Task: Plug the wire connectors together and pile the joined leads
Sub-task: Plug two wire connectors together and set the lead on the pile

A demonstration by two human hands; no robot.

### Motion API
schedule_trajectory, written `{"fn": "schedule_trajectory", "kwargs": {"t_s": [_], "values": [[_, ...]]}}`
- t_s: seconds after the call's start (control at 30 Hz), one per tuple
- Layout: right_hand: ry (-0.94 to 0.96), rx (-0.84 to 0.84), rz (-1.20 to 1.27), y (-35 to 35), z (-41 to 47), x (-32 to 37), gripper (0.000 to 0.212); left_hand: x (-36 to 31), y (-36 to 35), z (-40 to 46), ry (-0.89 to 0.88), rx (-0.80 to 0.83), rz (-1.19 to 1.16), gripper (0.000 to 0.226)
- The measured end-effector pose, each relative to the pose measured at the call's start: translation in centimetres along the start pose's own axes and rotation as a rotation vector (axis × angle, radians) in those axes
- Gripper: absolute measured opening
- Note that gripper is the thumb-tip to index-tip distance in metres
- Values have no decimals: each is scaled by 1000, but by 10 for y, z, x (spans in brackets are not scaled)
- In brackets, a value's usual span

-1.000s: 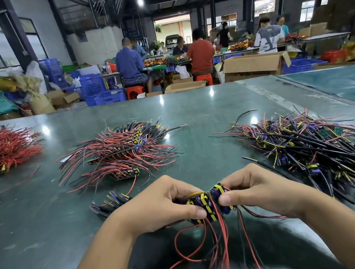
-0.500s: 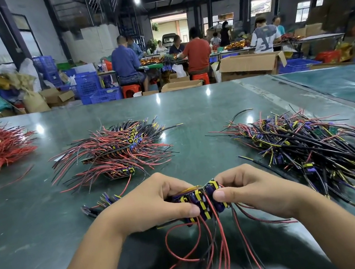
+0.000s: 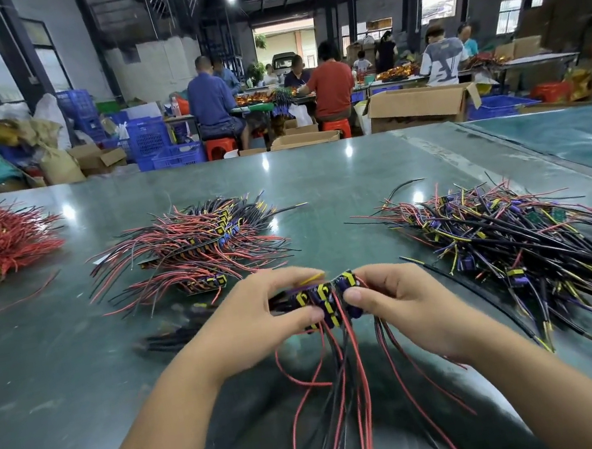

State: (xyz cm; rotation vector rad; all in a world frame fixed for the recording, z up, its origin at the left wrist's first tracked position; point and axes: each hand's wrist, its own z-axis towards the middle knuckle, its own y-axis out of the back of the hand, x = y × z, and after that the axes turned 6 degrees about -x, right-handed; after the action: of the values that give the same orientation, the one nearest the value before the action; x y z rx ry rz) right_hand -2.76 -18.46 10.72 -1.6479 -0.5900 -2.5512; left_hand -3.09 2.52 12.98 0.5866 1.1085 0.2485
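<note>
I see my left hand (image 3: 263,318) gripping a row of joined connectors (image 3: 316,299) just above the green table (image 3: 77,378), while my right hand (image 3: 401,302) pinches 1 connector (image 3: 348,288) against the row's end, red and black leads (image 3: 348,384) trailing toward me, piles lying beyond

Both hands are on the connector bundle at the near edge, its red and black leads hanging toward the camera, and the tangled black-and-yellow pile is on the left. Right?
Not quite: the head view shows the black-and-yellow pile on the right. Left hand, right hand, connector bundle and hanging leads are as stated.
</note>
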Motion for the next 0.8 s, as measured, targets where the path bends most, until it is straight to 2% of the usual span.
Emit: {"fn": "schedule_trajectory", "kwargs": {"t_s": [0.1,0.2,0.33,0.5,0.67,0.8], "values": [[-38,-2,112,5,-1,1,23,2,1,0,-114,-165,177,39],[-76,-9,167,8,-2,0,30,-1,-6,-1,-166,-141,155,38],[-118,-39,249,6,-2,-3,33,0,-13,-3,-202,-24,279,78],[-167,60,443,7,-3,-1,37,-2,-10,-2,-286,-128,248,64],[-161,20,386,5,-3,4,34,-2,-4,-3,-333,-186,338,67],[-209,72,460,11,-4,7,38,-6,4,-6,-275,-114,141,73]]}}
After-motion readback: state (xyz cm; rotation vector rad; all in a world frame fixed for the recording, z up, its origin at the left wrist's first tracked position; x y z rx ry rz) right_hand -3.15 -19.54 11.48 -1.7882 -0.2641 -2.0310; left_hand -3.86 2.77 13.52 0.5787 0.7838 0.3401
